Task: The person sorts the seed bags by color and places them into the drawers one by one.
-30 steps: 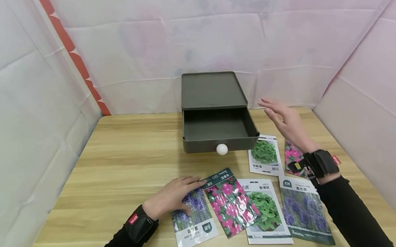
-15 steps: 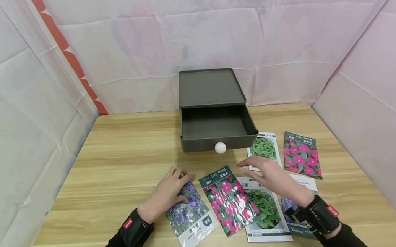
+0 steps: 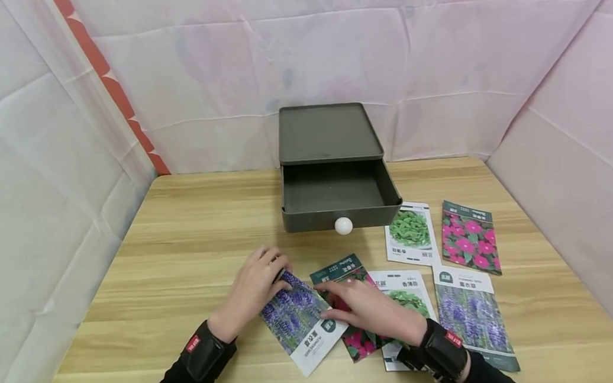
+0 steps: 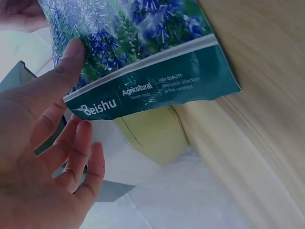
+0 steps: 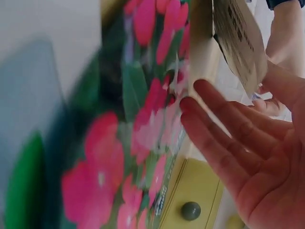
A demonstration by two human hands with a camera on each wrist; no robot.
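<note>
A lavender seed packet lies tilted on the wooden table, its far end lifted. My left hand pinches that far end; in the left wrist view the thumb lies on the packet's printed face with the fingers underneath. My right hand reaches across with straight fingers touching the packet's right edge, over a pink-flower packet. In the right wrist view the open palm hovers beside the pink-flower packet and the lifted packet's edge.
A dark grey drawer box stands at the back middle, its drawer pulled out, white knob in front. Other seed packets lie to the right: green, pink, lavender, another green. White sheeting walls surround the table.
My right hand swept from beside the drawer down and left to the lavender packet. My left hand curled round the packet's far end, lifted it and turned it.
</note>
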